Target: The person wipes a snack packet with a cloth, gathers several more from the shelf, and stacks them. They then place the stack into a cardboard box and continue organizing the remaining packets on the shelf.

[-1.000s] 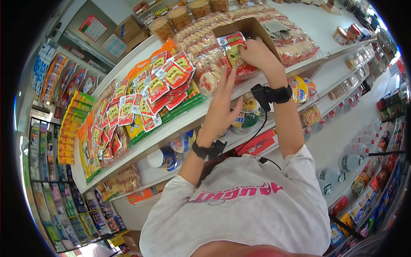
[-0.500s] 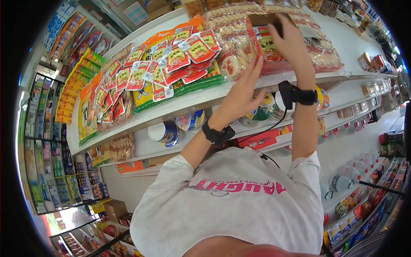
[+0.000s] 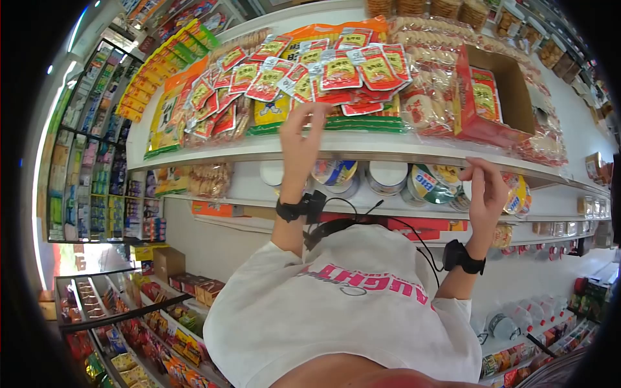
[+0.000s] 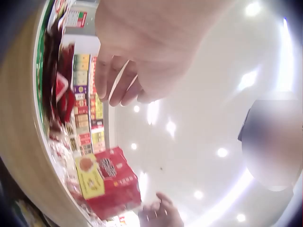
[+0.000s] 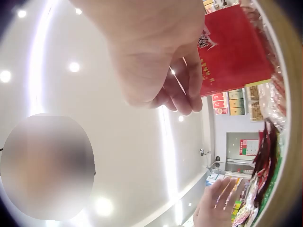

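Note:
My left hand (image 3: 301,139) is at the front of the pile of red and yellow snack packets (image 3: 343,70). Its fingers are loosely bent, and nothing shows between them in the left wrist view. Lower and to the right, my right hand (image 3: 486,189) hangs before the shelf edge, fingers relaxed and holding nothing. Above it stands an open red cardboard box (image 3: 498,131) with a snack packet (image 3: 485,96) inside. The box's red side (image 5: 236,52) appears just past the right fingers in the right wrist view.
Clear bags of round biscuits (image 3: 424,103) lie between the packets and the box. Larger orange and green snack bags (image 3: 171,116) lie under the pile. Instant noodle tubs (image 3: 433,184) line the lower shelf. The white shelf edge (image 3: 226,149) runs across the front of the display.
My right hand has come out of the box and down to the shelf front. The left hand has moved left to the packet pile. A packet stays in the box. The head view has shifted.

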A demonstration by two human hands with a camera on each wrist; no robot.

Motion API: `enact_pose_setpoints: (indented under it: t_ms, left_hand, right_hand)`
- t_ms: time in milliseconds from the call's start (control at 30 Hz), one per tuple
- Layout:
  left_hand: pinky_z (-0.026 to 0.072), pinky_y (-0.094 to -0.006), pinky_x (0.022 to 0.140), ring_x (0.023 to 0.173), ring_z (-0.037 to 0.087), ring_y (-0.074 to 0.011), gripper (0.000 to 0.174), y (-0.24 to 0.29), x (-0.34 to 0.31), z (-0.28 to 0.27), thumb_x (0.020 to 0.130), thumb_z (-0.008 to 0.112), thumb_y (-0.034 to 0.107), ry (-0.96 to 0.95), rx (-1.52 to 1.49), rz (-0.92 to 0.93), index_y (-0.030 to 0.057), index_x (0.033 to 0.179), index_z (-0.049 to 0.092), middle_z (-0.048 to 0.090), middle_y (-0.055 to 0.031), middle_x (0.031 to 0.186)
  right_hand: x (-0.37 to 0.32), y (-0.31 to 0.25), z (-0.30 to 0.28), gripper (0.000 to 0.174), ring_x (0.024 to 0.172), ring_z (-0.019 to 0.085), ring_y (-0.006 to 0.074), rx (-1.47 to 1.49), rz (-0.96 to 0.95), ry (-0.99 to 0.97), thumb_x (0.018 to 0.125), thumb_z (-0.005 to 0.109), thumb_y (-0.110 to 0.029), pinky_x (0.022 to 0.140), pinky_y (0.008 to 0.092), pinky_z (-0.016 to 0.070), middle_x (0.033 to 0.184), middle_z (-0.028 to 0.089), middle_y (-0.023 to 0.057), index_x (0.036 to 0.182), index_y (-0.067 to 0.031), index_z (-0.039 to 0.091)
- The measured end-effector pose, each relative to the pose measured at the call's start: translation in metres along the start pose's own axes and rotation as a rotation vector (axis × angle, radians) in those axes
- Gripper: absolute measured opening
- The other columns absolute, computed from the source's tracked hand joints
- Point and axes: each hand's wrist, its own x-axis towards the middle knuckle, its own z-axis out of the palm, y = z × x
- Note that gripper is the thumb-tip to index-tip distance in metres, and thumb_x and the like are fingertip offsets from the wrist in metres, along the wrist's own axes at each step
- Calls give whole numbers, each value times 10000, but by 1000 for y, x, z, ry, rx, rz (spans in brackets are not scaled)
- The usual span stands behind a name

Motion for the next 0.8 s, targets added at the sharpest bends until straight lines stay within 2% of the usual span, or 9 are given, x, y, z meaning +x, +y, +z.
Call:
enact_pose_setpoints:
  t_ms: [100,200,300,333,433,533,633,733,800]
  left_hand:
    - [550,-294,883,993,693,-138,198,-40,9,-42,1056,617,113,235,82,-54,-49,1111,716,761,-86,1032]
    - [569,-357,898,1044,692,-248,202,-71,17,-78,998,688,142,277,264,-85,6,1137,740,686,-179,1215]
    - [543,-422,971,1209,613,-340,297,-79,18,-79,966,737,199,301,620,22,65,1231,742,549,-224,1384]
    - [470,-493,1063,1302,509,-413,383,-84,18,-83,952,746,278,191,616,52,139,1309,732,414,-266,1532]
    - [462,-470,1071,1364,467,-419,416,-99,16,-84,970,719,343,94,1064,209,163,1345,713,369,-268,1615]
    - [383,-496,1124,1339,458,-430,427,-104,18,-82,979,692,368,52,961,154,193,1368,707,377,-234,1635]
    - [408,-490,1093,1286,493,-406,429,-105,22,-80,983,685,330,6,975,122,120,1357,702,438,-198,1613]
    - [402,-493,1085,1263,512,-397,472,-110,23,-79,986,679,308,36,955,83,18,1357,654,514,-202,1547]
    - [450,-487,1063,1252,530,-399,474,-109,23,-83,998,664,273,125,925,148,-51,1340,611,518,-200,1521]
  right_hand:
    - [-14,12,3,208,768,639,114,-15,97,9,1035,526,-2,747,264,499,787,668,52,1146,27,699]
    - [-21,14,9,206,766,636,115,33,125,30,1040,528,-11,735,269,496,785,668,52,1149,23,700]
    - [-23,11,13,197,766,638,118,15,118,4,1040,535,-15,731,269,495,787,674,53,1144,19,699]
    - [-23,10,13,194,766,640,120,-10,112,-11,1040,537,-16,730,269,495,788,676,54,1142,18,699]
    - [-24,9,12,191,772,644,124,-43,97,-47,1039,540,-18,730,270,495,792,682,59,1142,14,698]
    - [-26,7,11,192,774,646,122,-44,102,-49,1038,545,-21,733,273,500,788,683,62,1149,12,698]
    - [-29,6,9,194,771,643,120,-37,115,-43,1037,547,-22,742,273,504,786,680,61,1153,10,699]
    - [-32,4,9,193,768,640,118,-38,134,-39,1036,549,-22,744,273,506,784,676,59,1152,12,699]
    - [-34,3,8,194,769,637,116,-40,146,-49,1036,549,-23,747,272,505,787,674,57,1153,16,699]
